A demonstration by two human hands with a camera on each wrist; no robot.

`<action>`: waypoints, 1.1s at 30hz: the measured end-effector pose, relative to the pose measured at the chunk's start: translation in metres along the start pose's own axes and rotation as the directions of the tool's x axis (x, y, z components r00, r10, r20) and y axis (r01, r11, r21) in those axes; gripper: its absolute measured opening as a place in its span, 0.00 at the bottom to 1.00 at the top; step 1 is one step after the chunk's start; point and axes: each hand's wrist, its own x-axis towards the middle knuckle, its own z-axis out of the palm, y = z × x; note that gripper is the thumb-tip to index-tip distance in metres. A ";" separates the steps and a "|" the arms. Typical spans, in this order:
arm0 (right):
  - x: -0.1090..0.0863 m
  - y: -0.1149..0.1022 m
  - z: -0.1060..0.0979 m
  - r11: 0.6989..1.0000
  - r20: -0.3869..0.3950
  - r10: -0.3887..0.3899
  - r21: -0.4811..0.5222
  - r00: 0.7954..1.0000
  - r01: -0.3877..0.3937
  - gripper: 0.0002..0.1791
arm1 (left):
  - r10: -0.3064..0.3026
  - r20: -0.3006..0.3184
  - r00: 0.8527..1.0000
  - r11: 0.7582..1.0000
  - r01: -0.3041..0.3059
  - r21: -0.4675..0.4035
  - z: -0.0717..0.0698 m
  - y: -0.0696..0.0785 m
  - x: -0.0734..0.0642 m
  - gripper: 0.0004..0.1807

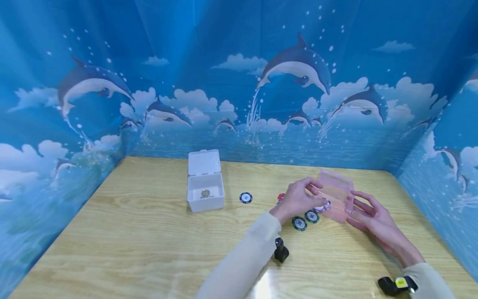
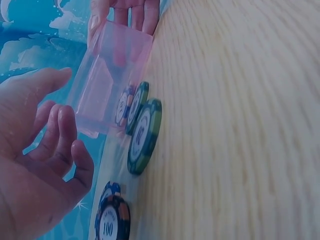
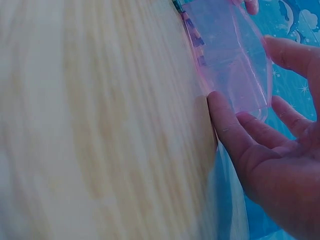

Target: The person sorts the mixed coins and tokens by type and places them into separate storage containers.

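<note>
A see-through pink plastic box stands on the table with its lid raised at the back. My right hand holds the box's right side, thumb and fingers spread along it in the right wrist view. On the opposite side my left hand hovers with loosely bent fingers and nothing in its grasp. A blue-and-white poker chip shows at the box's left front, partly behind my left thumb. Two green poker chips lie before the box. Beneath my left hand, a red poker chip is partly hidden.
Toward the back left stands a white box, lid up, with a few small coin-like pieces inside. A dark blue poker chip lies between the two boxes. A dolphin-print curtain borders the wooden table.
</note>
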 end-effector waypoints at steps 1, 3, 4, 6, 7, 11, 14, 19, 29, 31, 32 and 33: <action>0.000 0.000 0.000 1.000 -0.001 0.002 -0.004 1.000 -0.002 0.33 | -0.002 0.004 1.000 1.000 0.002 0.003 -0.001 0.000 0.000 0.21; 0.000 0.000 0.000 1.000 -0.003 0.007 -0.013 1.000 -0.007 0.33 | -0.007 0.007 1.000 1.000 0.007 0.013 -0.003 -0.001 -0.001 0.21; 0.001 0.000 0.000 1.000 -0.004 0.009 -0.017 1.000 -0.010 0.33 | -0.009 0.005 1.000 1.000 0.008 0.026 -0.005 -0.001 -0.001 0.21; 0.001 0.000 0.000 1.000 -0.005 0.012 -0.023 1.000 -0.012 0.34 | -0.008 0.007 1.000 1.000 0.008 0.028 -0.007 -0.002 -0.001 0.22; 0.001 0.000 0.000 1.000 -0.004 0.011 -0.023 1.000 -0.011 0.34 | -0.001 0.008 1.000 1.000 0.001 0.026 -0.009 -0.002 -0.001 0.22; 0.001 0.000 0.000 1.000 0.002 -0.004 -0.006 1.000 0.004 0.33 | 0.019 0.017 1.000 1.000 -0.019 -0.015 -0.016 -0.004 -0.003 0.23; 0.001 0.001 0.000 1.000 0.008 -0.019 0.011 1.000 0.019 0.34 | 0.030 0.031 0.999 0.999 -0.029 -0.019 -0.023 -0.008 -0.006 0.24; 0.001 0.001 0.000 1.000 0.005 -0.016 0.014 1.000 0.016 0.33 | 0.029 0.056 0.998 1.000 -0.029 0.000 -0.036 -0.013 -0.010 0.25; 0.000 0.001 0.000 1.000 0.004 -0.010 -0.002 1.000 0.010 0.32 | 0.048 0.120 0.992 0.998 -0.054 0.041 -0.058 -0.022 -0.020 0.26; 0.000 0.001 0.000 1.000 0.004 -0.010 -0.002 1.000 0.010 0.32 | 0.050 0.129 0.990 0.997 -0.056 0.048 -0.062 -0.023 -0.021 0.26; 0.000 0.001 0.000 1.000 0.005 -0.009 -0.002 1.000 0.009 0.32 | 0.050 0.131 0.990 0.997 -0.057 0.050 -0.064 -0.024 -0.022 0.26; 0.000 0.001 0.000 1.000 0.005 -0.008 -0.002 1.000 0.008 0.32 | 0.049 0.132 0.990 0.997 -0.056 0.051 -0.067 -0.025 -0.022 0.26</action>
